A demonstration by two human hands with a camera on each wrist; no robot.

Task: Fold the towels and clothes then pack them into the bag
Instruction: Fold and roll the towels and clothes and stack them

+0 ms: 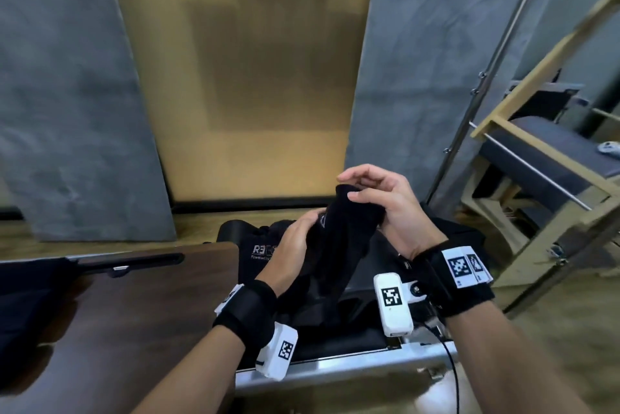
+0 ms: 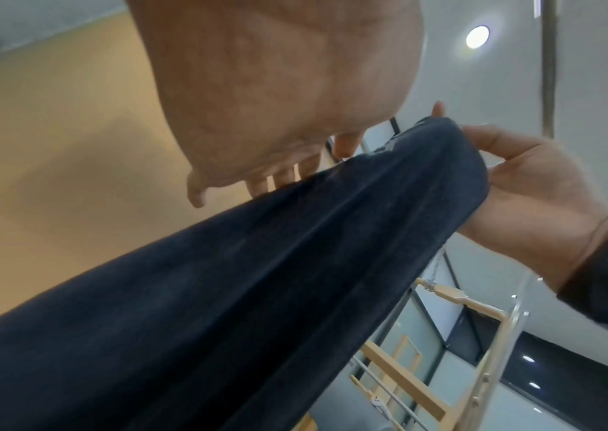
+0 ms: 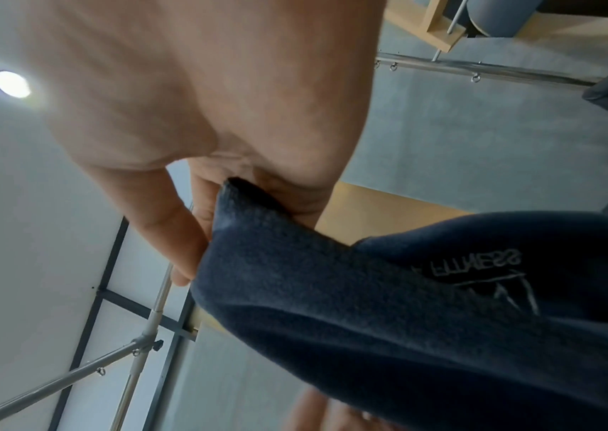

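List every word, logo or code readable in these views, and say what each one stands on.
"FITNESS", seen inverted, above a line logo: on the dark towel pinched by the right hand.
"RET", cut off by the left hand: white print on the black bag; the smaller line under it is too blurred to read.
Square black-and-white marker codes, no words: on the wrist cameras.

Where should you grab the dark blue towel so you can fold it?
Probably by its top edge, one hand at each corner, coming from the sides. The dark blue towel hangs bunched lengthwise; the right hand already pinches the top end, while the left hand holds it lower down. Sliding that hand up to the other corner should spread it flat.
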